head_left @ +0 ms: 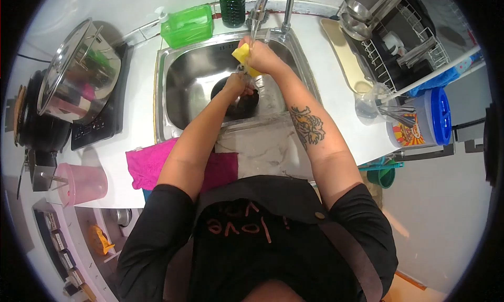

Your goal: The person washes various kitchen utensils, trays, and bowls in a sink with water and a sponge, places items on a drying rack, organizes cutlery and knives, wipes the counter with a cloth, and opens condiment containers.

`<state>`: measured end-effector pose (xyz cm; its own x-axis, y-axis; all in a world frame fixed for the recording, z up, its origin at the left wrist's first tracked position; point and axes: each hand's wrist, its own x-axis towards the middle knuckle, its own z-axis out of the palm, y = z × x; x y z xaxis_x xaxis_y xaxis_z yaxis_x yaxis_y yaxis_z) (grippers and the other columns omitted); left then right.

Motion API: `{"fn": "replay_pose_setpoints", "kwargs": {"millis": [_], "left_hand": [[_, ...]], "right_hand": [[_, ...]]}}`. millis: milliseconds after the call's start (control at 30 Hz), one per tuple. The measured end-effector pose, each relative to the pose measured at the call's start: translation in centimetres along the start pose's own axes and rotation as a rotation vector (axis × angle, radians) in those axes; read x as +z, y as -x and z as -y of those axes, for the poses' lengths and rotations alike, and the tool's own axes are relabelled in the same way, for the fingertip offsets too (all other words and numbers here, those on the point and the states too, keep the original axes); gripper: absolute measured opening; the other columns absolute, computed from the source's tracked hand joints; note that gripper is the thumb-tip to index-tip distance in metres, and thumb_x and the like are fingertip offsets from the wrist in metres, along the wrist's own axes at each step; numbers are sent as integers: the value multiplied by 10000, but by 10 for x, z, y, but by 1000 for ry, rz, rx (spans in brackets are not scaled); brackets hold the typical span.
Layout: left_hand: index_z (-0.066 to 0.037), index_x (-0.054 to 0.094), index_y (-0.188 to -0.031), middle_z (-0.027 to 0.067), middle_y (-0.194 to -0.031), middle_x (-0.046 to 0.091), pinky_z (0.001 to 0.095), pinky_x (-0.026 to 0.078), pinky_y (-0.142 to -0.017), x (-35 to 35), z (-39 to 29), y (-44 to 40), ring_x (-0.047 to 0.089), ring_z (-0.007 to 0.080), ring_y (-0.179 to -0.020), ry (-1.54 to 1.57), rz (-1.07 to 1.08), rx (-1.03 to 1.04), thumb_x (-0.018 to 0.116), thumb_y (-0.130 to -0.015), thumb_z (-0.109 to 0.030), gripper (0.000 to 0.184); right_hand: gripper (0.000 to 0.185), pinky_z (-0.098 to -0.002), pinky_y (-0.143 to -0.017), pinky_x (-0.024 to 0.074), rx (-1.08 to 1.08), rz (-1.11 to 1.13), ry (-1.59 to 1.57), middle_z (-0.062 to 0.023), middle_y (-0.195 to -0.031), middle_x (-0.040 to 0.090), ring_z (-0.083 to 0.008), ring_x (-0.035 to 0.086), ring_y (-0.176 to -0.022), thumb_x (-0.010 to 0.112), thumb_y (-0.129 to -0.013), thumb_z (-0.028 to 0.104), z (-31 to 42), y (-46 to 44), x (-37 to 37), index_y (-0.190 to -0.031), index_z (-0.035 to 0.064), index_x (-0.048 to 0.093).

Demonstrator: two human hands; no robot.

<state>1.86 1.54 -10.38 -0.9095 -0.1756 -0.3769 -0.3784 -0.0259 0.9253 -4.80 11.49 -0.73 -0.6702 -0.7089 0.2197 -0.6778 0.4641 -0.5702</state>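
Observation:
Water runs from the faucet [258, 16] over my right hand [261, 59], which is closed around a yellow sponge [241, 53]. More of the sponge shows below the fingers. Just below and to the left, my left hand [239, 84] has its fingers curled. Splashing water and the hand itself hide what it grips, if anything. Under both hands a round black pan or bowl [242, 107] sits in the steel sink [176, 86], partly covered by my left forearm.
Behind the sink stand a green container [187, 26] and a dark green bottle [232, 7]. A large steel pot [86, 73] is at left, above a black cooktop [100, 118]. A magenta cloth [149, 163] lies at the front edge. A dish rack [386, 73] stands right.

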Motion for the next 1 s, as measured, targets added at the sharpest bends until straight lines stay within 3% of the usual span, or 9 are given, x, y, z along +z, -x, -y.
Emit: {"fn": "replay_pose_setpoints", "kwargs": {"millis": [133, 200, 333, 433, 533, 633, 767, 867, 1000], "left_hand": [[51, 574, -829, 129, -702, 597, 283, 481, -444, 3, -3, 1, 595, 194, -533, -189, -38, -10, 440, -817, -64, 176], [7, 564, -917, 123, -692, 609, 249, 427, -432, 5, -2, -4, 567, 158, -505, -217, 24, -33, 517, -801, -106, 168], [29, 574, -873, 125, -672, 603, 257, 425, -424, 12, 0, -11, 558, 159, -489, -44, 113, -11, 521, -800, -107, 164], [51, 579, -822, 120, -652, 595, 267, 424, -420, 7, -7, -6, 549, 158, -487, -194, 194, -113, 509, -801, -97, 165], [89, 568, -773, 157, -611, 587, 282, 474, -429, -4, -4, 0, 598, 206, -547, -235, 4, 13, 468, -812, -66, 189], [-16, 588, -805, 77, -645, 592, 264, 332, -370, -22, -23, 17, 474, 126, -462, -206, -19, -67, 521, -807, -213, 209], [-63, 574, -777, 30, -700, 559, 266, 340, -391, -44, -24, 41, 489, 129, -487, 242, -41, -78, 467, -791, -95, 113], [-43, 560, -778, 46, -692, 548, 250, 339, -394, -88, -21, 59, 495, 131, -494, -22, -16, -101, 432, -809, -82, 137], [-15, 538, -764, 58, -621, 526, 237, 317, -374, -93, -24, 95, 478, 119, -487, 88, -206, 30, 422, -795, -49, 124]], "right_hand": [[371, -398, -689, 440, -64, 30, 88, -182, -845, 586, -358, 563, -816, 476, -710, 52, 6, 1, -11, -1067, 153, 457], [318, -387, -689, 441, -5, 61, 73, -168, -862, 590, -350, 567, -811, 483, -723, 70, 12, 1, -19, -1032, 147, 496], [277, -365, -714, 439, 0, 58, 217, -159, -895, 597, -313, 577, -826, 515, -719, 90, 5, -8, -26, -992, 133, 540], [321, -415, -764, 432, 89, -117, -47, -234, -866, 567, -367, 538, -897, 504, -696, 44, -3, -1, -32, -1012, 101, 499], [353, -419, -777, 420, 181, -222, -135, -269, -885, 529, -408, 506, -924, 507, -692, 24, -4, 18, -20, -1036, 101, 484], [366, -395, -771, 413, -190, -415, -70, -191, -938, 503, -372, 484, -850, 557, -696, 41, -3, 29, 37, -1053, 97, 496], [401, -384, -775, 415, -112, -396, -130, -174, -961, 475, -348, 485, -860, 560, -682, 25, 40, 25, 83, -1070, 108, 499], [420, -378, -776, 418, -190, -407, -169, -153, -991, 451, -335, 481, -873, 568, -665, 15, 60, 19, 98, -1069, 119, 513], [402, -474, -829, 352, -359, -357, -59, -154, -1055, 449, -343, 457, -962, 602, -701, 233, 63, 3, 124, -1093, 216, 514]]}}
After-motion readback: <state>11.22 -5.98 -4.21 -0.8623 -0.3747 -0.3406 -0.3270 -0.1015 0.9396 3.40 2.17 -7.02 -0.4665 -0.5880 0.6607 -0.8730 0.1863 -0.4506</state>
